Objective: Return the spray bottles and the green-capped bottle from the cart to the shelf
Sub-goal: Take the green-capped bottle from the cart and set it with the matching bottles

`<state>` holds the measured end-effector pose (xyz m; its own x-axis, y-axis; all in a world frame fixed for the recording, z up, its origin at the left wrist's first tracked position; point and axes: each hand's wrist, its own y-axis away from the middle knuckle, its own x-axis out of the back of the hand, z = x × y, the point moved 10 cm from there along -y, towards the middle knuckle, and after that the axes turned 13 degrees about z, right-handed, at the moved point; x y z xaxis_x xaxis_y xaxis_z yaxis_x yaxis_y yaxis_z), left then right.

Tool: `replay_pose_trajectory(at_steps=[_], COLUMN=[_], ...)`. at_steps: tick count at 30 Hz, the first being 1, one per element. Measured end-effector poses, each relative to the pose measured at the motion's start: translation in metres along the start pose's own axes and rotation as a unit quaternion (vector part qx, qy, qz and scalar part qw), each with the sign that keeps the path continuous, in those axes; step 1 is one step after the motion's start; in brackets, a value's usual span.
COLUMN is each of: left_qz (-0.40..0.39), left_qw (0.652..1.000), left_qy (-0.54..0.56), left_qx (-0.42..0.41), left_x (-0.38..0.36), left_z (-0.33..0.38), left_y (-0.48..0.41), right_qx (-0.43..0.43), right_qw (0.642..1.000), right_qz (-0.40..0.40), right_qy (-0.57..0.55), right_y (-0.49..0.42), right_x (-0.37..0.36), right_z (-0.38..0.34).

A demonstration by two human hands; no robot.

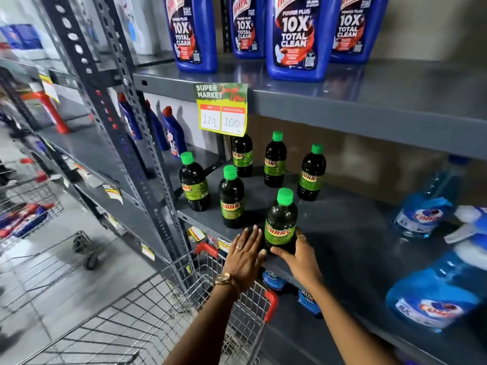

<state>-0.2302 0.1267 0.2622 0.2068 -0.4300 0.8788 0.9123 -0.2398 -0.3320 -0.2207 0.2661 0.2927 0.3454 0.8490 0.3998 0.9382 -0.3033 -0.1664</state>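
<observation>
Green-capped btl [281, 219] btwn L hand [246, 252], R hand [295, 255].

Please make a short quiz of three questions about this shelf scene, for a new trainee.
1. How many green-capped bottles stand on the middle shelf?
2. True or false: the right hand touches the front green-capped bottle.
3. The blue spray bottles lie: (a) right of the green-capped ones, (b) left, (c) on the top shelf?

Key: 1. six; 2. true; 3. a.
</observation>
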Motion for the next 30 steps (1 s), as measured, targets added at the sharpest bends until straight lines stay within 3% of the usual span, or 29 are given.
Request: replay_pose_trajectory(at_steps=[4, 17, 26, 28, 30], left_qz=[-0.02, -0.035, -0.002, 0.018, 0.089], left_qw=[0.998, 0.999, 1.0, 0.999, 0.986], left_qy=[-0.025, 0.009, 0.023, 0.043, 0.104], left_qx=[-0.052, -0.004, -0.006, 0.022, 0.1], left_x=[-0.002, -0.005, -0.003, -0.002, 0.007], left_z=[0.004, 0.001, -0.001, 0.001, -0.002], left_y=[-0.004, -0.009, -0.006, 0.001, 0.02], right_qx=[0.004, -0.013, -0.008, -0.025, -0.042], right_qw=[1.0, 0.999, 1.0, 0.999, 0.998], right_qz=[-0.005, -0.011, -0.017, -0.004, -0.004], right_qy=[-0.013, -0.032, -0.009, -0.023, -0.041], right_y=[0.005, 0.009, 0.012, 0.024, 0.048], right_x=[0.001, 0.0, 0.002, 0.015, 0.028], right_z=[-0.002, 0.001, -0.001, 0.005, 0.008])
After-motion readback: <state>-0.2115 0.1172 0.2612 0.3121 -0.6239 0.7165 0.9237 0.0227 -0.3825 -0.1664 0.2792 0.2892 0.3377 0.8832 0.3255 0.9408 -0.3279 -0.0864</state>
